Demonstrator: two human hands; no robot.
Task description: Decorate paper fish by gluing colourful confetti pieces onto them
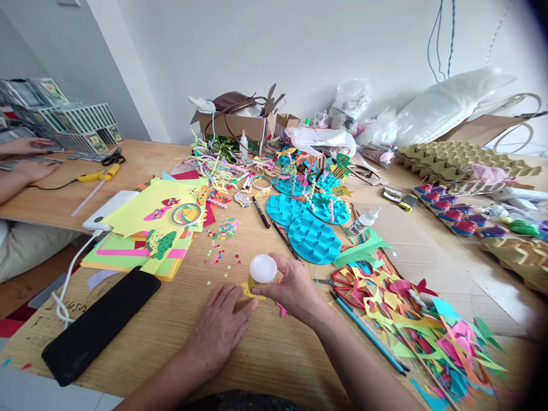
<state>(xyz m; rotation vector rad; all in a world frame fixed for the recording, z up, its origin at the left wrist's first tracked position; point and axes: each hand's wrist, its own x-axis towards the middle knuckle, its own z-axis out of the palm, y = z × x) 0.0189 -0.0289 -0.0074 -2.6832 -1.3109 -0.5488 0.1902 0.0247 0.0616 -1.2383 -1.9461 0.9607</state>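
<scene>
My right hand [297, 288] is wrapped around a small round container with a white lid [263, 268], upright low over the table. Under it lies a yellow paper cutout [247, 290], mostly covered by the container and my fingers. My left hand [218, 325] rests flat on the table with its fingers stretched out, the tips touching the cutout's left side. A bit of pink paper [281, 309] pokes out below my right hand. Small colored paper dots [226, 228] are scattered just beyond the hands.
Left are colored paper sheets [128, 211], a black phone [103, 322] and a power bank [112, 210]. Blue textured discs [314, 238], a glue bottle [363, 221] and paper scraps [428, 325] lie right. A co-worker's hands [34, 157] are at far left, near a glue gun [100, 174].
</scene>
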